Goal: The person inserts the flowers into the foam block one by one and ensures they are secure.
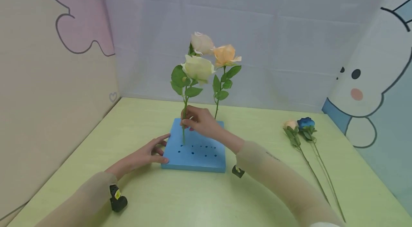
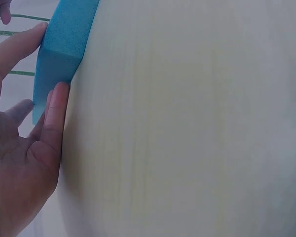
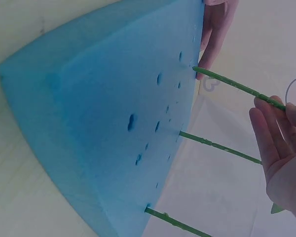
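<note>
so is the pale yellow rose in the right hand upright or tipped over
Upright: the pale yellow rose has its blossom on top, its stem running down toward the blue block.

Foam blk: matt, sl. rough; cloth backdrop creased.

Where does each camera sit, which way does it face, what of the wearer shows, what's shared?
Head: on the head, facing forward and down at the blue block and flowers; left hand, right hand and sleeves show.
Left wrist: on that wrist, facing the block's edge and table; left hand at left, some right-hand fingers top left.
Right wrist: on that wrist, facing the block's holed top and green stems; right hand at right, left-hand fingers at top.
Both wrist views share block, stems and hands.
</note>
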Demonstrator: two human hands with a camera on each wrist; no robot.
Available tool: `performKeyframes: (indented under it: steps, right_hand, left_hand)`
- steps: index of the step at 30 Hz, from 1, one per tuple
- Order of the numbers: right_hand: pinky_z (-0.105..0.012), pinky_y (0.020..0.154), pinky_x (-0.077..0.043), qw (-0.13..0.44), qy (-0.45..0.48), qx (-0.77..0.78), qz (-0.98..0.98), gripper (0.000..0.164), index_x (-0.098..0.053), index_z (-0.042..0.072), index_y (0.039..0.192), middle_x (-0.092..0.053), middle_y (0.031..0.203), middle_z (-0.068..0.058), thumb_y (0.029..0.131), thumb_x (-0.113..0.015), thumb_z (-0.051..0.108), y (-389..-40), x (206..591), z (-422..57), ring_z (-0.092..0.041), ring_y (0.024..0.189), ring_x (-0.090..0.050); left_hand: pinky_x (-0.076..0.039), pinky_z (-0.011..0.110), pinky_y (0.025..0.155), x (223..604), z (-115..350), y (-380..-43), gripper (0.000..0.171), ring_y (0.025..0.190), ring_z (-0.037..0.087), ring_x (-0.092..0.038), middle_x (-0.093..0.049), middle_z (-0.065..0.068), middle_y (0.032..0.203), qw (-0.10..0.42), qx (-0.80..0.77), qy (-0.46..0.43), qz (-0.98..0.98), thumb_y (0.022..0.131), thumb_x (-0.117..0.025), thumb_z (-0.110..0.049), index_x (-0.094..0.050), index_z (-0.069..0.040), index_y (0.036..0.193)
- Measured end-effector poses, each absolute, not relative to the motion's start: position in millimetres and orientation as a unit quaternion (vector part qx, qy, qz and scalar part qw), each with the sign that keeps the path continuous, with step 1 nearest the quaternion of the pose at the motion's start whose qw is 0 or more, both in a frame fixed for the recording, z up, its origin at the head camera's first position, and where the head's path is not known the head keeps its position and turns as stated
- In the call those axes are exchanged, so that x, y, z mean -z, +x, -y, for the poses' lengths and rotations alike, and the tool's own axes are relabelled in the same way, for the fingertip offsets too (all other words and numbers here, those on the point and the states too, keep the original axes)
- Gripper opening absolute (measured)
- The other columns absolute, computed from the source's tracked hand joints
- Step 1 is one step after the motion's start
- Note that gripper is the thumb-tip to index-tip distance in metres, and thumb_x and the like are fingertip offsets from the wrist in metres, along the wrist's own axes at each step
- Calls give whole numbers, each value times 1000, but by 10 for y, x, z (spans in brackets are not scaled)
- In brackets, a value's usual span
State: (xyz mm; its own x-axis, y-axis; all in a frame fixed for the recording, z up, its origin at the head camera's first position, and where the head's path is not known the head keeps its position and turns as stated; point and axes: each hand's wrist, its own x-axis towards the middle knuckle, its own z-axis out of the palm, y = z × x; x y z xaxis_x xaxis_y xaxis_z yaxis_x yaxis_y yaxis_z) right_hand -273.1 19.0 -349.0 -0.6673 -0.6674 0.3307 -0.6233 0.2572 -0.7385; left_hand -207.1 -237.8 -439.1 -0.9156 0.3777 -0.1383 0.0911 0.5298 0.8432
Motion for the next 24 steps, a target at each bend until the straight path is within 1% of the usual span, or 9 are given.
performKeyframes:
  steps: [5,7,12,17,24]
  right_hand:
    - [-28,68,-59,28,-411,450,-792,5,-60,7,100,-74,98,-12,98,-60,12,-2732,3495,-126,-32,87,-74]
    - [-28,68,-59,33,-412,449,-792,5,-59,7,100,-74,98,-12,98,-60,12,-2725,3495,-112,-33,87,-74]
    - [-34,70,-60,44,-410,448,-793,4,-59,7,101,-74,98,-13,98,-59,10,-2723,3514,-104,-34,88,-74]
    - [-36,71,-60,51,-410,442,-796,4,-60,8,102,-74,100,-14,99,-58,10,-2724,3535,-103,-34,89,-74]
    - [-41,71,-60,57,-404,443,-799,6,-61,7,101,-74,100,-15,100,-57,12,-2718,3527,-102,-35,90,-73]
  left_hand:
    - [-43,35,92,4381,2369,-2057,90,116,26,-50,-38,18,147,157,-469,137,-858,88,-74,-33,-18,-22,158]
    - [-43,35,92,4381,2370,-2053,90,117,26,-50,-38,18,147,158,-467,136,-859,88,-74,-33,-18,-22,158]
    - [-43,36,93,4383,2379,-2046,90,118,27,-49,-38,18,148,159,-465,136,-860,88,-73,-34,-18,-23,158]
    - [-43,37,93,4394,2378,-2040,90,118,27,-50,-39,19,147,156,-462,144,-861,89,-72,-34,-17,-21,159]
    - [-43,37,92,4392,2385,-2040,90,117,26,-50,-39,18,147,153,-462,145,-862,88,-72,-34,-17,-22,159]
